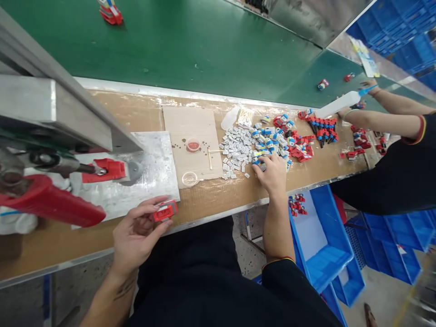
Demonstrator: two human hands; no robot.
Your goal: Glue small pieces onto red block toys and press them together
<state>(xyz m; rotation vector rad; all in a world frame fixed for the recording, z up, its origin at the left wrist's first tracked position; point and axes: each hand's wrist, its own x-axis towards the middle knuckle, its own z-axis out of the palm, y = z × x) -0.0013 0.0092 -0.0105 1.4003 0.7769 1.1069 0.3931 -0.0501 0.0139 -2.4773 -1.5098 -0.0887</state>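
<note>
Has a green belt along the far side of the bench, with a shiny metal panel beyond it toward the upper right. Bears a flat sheet of cardboard, spotted with dark stains, and farther right a bundle of white cotton swabs. Includes blue crates below the bench at right, more stacked crates at the upper right, and a speckled floor underneath.

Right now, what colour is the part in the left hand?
The part is mainly red with grey; best in head view.
</note>
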